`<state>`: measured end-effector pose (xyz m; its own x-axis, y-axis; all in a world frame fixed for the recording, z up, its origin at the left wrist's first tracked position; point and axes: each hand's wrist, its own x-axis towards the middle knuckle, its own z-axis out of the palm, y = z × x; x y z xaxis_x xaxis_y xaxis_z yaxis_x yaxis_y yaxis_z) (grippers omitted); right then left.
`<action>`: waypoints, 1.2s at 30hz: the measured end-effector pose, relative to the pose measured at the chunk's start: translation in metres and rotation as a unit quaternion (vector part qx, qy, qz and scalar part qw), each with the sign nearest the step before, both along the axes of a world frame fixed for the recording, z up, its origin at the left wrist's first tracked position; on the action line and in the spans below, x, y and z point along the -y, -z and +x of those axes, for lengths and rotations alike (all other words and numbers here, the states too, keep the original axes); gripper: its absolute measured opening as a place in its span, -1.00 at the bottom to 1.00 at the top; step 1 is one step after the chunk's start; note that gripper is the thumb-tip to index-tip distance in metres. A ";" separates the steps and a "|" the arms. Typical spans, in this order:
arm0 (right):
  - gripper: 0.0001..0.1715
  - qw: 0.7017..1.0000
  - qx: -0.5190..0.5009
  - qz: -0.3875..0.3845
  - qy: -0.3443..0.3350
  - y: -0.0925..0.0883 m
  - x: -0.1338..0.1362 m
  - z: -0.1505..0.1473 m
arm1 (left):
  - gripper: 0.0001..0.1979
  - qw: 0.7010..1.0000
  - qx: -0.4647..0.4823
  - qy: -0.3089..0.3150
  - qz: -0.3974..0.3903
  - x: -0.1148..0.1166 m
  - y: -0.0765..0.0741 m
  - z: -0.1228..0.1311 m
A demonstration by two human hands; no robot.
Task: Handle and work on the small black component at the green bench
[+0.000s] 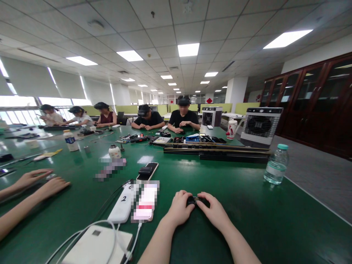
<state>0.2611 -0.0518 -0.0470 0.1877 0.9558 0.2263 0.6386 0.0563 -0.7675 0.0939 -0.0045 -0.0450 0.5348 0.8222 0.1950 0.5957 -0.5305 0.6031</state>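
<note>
Just above the green tabletop, or resting on it, a small black object (190, 200) with a shiny bit at its right end sits between my two hands. My left hand (179, 207) is closed around its left side, thumb and fingers curled in. From the right, my right hand (213, 208) pinches at the shiny end with thumb and forefinger. The object is too small and too covered by fingers to tell its kind. To the left of my hands lie a blurred-out phone (145, 201) on a cable and a white power bank (122, 203) marked 2.
A white box (96, 245) with looped cables stands front left. Further off are a dark phone (148, 171), a water bottle (276, 165) and long black rails (233, 157). A co-worker's hands (49, 187) are at the left; several people sit across the table (247, 212).
</note>
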 end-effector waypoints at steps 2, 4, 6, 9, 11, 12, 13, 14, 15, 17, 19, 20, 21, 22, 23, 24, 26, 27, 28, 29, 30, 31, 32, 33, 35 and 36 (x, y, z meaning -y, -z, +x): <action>-0.65 1.000 0.017 0.000 -0.005 -0.001 0.001 -0.002 | -0.65 1.000 0.000 0.004 0.005 0.000 0.000 0.000; -0.68 1.000 0.026 0.001 -0.005 -0.002 0.002 -0.003 | -0.63 1.000 0.003 0.007 0.008 0.000 -0.001 0.000; -0.70 1.000 0.027 0.003 -0.004 -0.003 0.003 -0.003 | -0.60 1.000 0.005 0.008 0.003 0.000 -0.001 0.000; -0.69 1.000 0.025 0.002 -0.006 -0.003 0.003 -0.003 | -0.58 1.000 0.005 0.007 -0.010 0.000 -0.002 0.000; -0.69 1.000 0.025 -0.002 -0.008 -0.004 0.003 -0.002 | -0.59 1.000 0.004 0.009 -0.012 0.000 -0.003 0.000; -0.69 1.000 0.026 -0.004 -0.008 -0.004 0.003 -0.002 | -0.60 1.000 0.005 0.010 -0.011 0.000 -0.003 0.000; -0.69 1.000 0.027 -0.005 -0.007 -0.004 0.003 -0.002 | -0.59 1.000 0.006 0.010 -0.010 0.000 -0.004 -0.001; -0.69 1.000 0.029 -0.006 -0.007 -0.004 0.003 -0.002 | -0.59 1.000 0.006 0.012 -0.010 0.001 -0.004 -0.001; -0.70 0.999 0.031 -0.007 -0.008 -0.004 0.003 -0.002 | -0.59 1.000 0.006 0.012 -0.010 0.001 -0.004 -0.001; -0.71 0.999 0.035 -0.006 -0.010 -0.004 0.003 -0.002 | -0.59 1.000 0.006 0.012 -0.010 0.001 -0.005 0.000; -0.72 0.999 0.036 -0.004 -0.011 -0.004 0.003 -0.003 | -0.61 1.000 0.008 0.010 -0.010 0.000 -0.005 0.000; -0.73 0.999 0.034 -0.002 -0.012 -0.004 0.003 -0.003 | -0.61 1.000 0.010 0.008 -0.009 0.000 -0.004 0.000; -0.73 0.999 0.030 0.003 -0.013 -0.004 0.003 -0.003 | -0.62 1.000 0.011 0.007 -0.008 0.000 -0.004 0.001; -0.73 1.000 0.023 0.009 -0.011 -0.004 0.003 -0.003 | -0.62 1.000 0.012 0.007 -0.007 0.000 -0.004 0.001; -0.72 1.000 0.015 0.015 -0.007 -0.005 0.003 -0.003 | -0.61 1.000 0.012 0.007 -0.006 0.000 -0.004 0.001; -0.71 1.000 0.005 0.021 0.002 -0.005 0.003 -0.003 | -0.61 1.000 0.012 0.007 -0.005 0.000 -0.005 0.001; -0.69 0.999 -0.012 0.030 0.029 -0.007 0.004 -0.002 | -0.61 1.000 0.010 0.008 -0.007 0.001 -0.006 0.000; -0.68 0.998 -0.019 0.032 0.044 -0.008 0.004 -0.001 | -0.62 1.000 0.008 0.008 -0.010 0.001 -0.006 0.000; -0.67 0.998 -0.025 0.034 0.055 -0.008 0.004 0.000 | -0.62 1.000 0.006 0.008 -0.012 0.001 -0.007 0.000; -0.67 0.997 -0.031 0.038 0.063 -0.009 0.004 0.001 | -0.61 1.000 0.004 0.008 -0.015 0.001 -0.007 0.000; -0.66 0.996 -0.037 0.043 0.070 -0.009 0.004 0.003 | -0.61 1.000 0.003 0.008 -0.017 0.002 -0.008 0.000; -0.66 0.995 -0.042 0.048 0.077 -0.010 0.004 0.004 | -0.60 1.000 0.002 0.008 -0.018 0.002 -0.008 0.000; -0.65 0.994 -0.047 0.055 0.085 -0.010 0.004 0.006 | -0.60 1.000 0.003 0.008 -0.019 0.002 -0.008 0.000; -0.64 0.992 -0.052 0.061 0.095 -0.010 0.004 0.007 | -0.60 1.000 0.003 0.008 -0.019 0.002 -0.008 0.000; -0.62 0.988 -0.061 0.075 0.120 -0.010 0.004 0.010 | -0.60 1.000 0.001 0.005 -0.020 0.002 -0.009 0.000; -0.61 0.986 -0.065 0.081 0.133 -0.010 0.004 0.011 | -0.60 1.000 -0.001 0.005 -0.021 0.002 -0.009 0.000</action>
<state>0.2722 -0.0557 -0.0367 0.4647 0.8217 0.3298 0.5444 0.0286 -0.8383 0.0938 -0.0064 -0.0358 0.5427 0.8248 0.1587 0.5918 -0.5096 0.6246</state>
